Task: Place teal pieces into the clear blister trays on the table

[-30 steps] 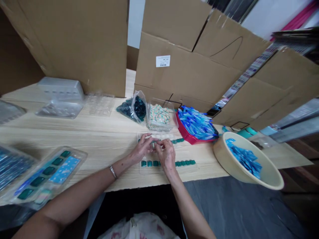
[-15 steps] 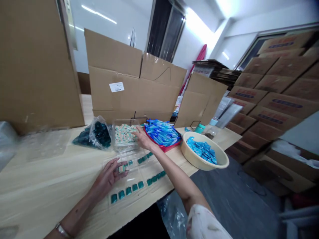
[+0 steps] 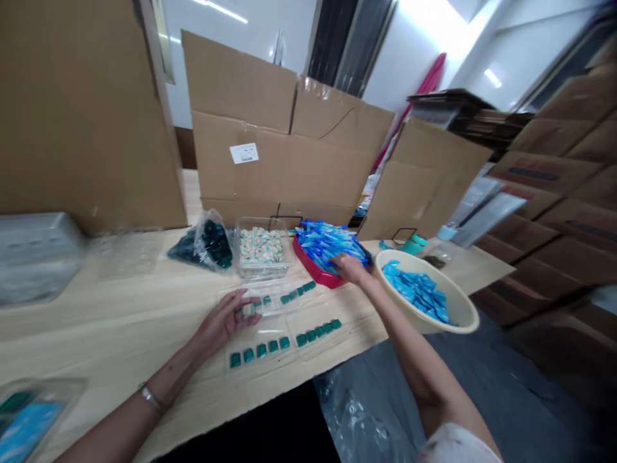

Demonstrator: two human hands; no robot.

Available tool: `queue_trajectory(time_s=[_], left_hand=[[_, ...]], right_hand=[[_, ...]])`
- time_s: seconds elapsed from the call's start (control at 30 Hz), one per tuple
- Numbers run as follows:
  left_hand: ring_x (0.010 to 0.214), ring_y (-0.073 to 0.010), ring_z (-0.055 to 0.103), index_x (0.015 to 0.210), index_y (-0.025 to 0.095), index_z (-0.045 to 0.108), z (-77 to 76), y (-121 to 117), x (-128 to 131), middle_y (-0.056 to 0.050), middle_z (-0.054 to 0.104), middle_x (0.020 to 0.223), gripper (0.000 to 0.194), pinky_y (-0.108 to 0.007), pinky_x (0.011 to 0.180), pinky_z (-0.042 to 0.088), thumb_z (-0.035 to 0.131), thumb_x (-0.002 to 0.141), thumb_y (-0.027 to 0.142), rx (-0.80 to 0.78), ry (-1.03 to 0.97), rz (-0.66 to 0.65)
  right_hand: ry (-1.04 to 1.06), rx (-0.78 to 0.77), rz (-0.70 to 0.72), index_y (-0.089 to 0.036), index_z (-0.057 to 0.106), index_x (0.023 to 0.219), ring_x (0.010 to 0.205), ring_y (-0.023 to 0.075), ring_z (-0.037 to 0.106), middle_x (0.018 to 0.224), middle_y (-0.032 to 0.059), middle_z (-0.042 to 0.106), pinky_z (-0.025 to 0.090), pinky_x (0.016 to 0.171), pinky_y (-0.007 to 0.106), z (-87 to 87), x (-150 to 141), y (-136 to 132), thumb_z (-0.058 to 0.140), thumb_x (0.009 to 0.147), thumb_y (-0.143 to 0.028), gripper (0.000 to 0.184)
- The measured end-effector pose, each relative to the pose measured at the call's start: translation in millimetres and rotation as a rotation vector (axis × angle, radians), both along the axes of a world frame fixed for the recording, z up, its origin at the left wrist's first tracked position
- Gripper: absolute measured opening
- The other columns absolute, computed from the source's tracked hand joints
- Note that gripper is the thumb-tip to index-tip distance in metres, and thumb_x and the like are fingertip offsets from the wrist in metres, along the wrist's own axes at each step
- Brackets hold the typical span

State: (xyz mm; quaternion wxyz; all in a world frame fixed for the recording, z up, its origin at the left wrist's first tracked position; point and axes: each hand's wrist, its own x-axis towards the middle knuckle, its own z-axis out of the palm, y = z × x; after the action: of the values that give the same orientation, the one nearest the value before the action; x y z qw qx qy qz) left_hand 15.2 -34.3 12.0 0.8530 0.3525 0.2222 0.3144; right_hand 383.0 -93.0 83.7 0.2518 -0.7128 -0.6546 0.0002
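My left hand (image 3: 230, 316) is closed around a small pale pink-and-teal square piece (image 3: 247, 310), over the back part of a clear plastic blister tray (image 3: 258, 335). Teal square pieces (image 3: 273, 346) sit in two rows in that tray. My right hand (image 3: 351, 267) reaches over the front edge of a red tray (image 3: 315, 270) heaped with slim blue pointed sticks (image 3: 328, 241). Its fingers are drawn together at the sticks; what they pinch, if anything, is too small to make out.
A clear box (image 3: 261, 251) of pale-and-teal squares stands beside a bag of dark teal pieces (image 3: 212, 244). At right is a cream basin (image 3: 453, 308) with blue packets. Cardboard sheets (image 3: 260, 173) rise behind. A filled blister pack (image 3: 36, 411) lies front left.
My right hand left my left hand, passed over the box of pale squares, then moved right to the blue sticks. My left hand keeps the square piece. The view swung right.
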Motion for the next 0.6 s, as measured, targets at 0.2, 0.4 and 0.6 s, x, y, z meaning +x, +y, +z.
queue_trajectory(time_s=[0.2, 0.4, 0.6], left_hand=[[0.081, -0.019, 0.066, 0.112, 0.02, 0.05, 1.3, -3.8, 0.4, -0.013, 0.06, 0.116, 0.03, -0.044, 0.083, 0.05, 0.056, 0.083, 0.027, 0.05, -0.032, -0.021], [0.095, -0.0217, 0.062, 0.115, 0.02, 0.049, 8.6, -10.7, 0.8, -0.013, 0.055, 0.123, 0.032, -0.044, 0.084, 0.05, 0.054, 0.085, 0.028, 0.075, 0.047, -0.088], [0.114, -0.0262, 0.051, 0.118, 0.022, 0.051, 4.7, -2.8, 1.8, -0.011, 0.052, 0.13, 0.039, -0.042, 0.086, 0.051, 0.058, 0.081, 0.031, 0.025, 0.143, -0.049]], right_hand=[[-0.146, -0.015, 0.326, -0.028, 0.056, 0.118, 0.104, 0.0228, 0.053, 0.107, 0.0057, 0.061, 0.04, 0.089, 0.037, 21.4, -77.1, 2.0, 0.048, 0.086, -0.022, 0.034], [-0.458, -0.049, 0.551, -0.018, 0.06, 0.107, 0.092, 0.0204, 0.056, 0.093, 0.0099, 0.063, 0.042, 0.081, 0.032, 11.6, -166.9, 16.8, 0.044, 0.089, -0.016, 0.024], [-0.542, -0.244, -0.003, -0.016, 0.058, 0.106, 0.095, 0.0183, 0.058, 0.103, 0.0104, 0.063, 0.045, 0.076, 0.027, 42.9, -118.3, -8.2, 0.04, 0.089, -0.012, 0.025]])
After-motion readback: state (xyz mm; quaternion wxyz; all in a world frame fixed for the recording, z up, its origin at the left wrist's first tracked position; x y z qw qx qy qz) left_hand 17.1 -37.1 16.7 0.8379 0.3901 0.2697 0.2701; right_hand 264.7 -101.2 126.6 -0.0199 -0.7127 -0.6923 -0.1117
